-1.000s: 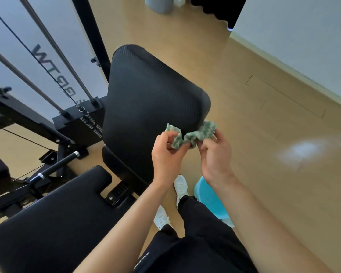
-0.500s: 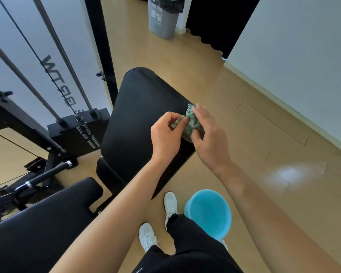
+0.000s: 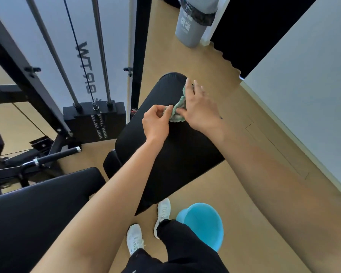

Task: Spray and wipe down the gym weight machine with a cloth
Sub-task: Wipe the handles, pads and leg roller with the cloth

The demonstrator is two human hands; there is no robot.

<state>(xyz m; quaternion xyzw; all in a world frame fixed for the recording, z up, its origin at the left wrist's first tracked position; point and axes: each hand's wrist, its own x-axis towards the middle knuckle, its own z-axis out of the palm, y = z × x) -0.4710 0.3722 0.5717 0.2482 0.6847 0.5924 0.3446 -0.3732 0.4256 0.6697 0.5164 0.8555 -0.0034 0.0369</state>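
We see the left hand [image 3: 156, 123] pinching one end of a crumpled green-and-white cloth [image 3: 178, 110] between thumb and curled fingers. The right hand [image 3: 199, 107] lies over the cloth's other end with its fingers straight, pressing it flat rather than clasping it. The cloth sits against the upper part of the tilted black padded bench back [image 3: 165, 154], near its right edge, stretched between the two hands.

To the lower left we see a second black padded seat [image 3: 37, 213], just beside the bench back. Behind it stands the black weight stack [image 3: 95, 119] with two steel guide rods [image 3: 101, 50] rising from it, and a black-gripped metal handle [image 3: 53, 155] juts out nearby. On the wooden floor [image 3: 244, 194] we note a light blue plastic bucket [image 3: 203, 223] just beside the person's white shoes [image 3: 162, 211], and a grey waste bin [image 3: 193, 22] well apart at the far wall.
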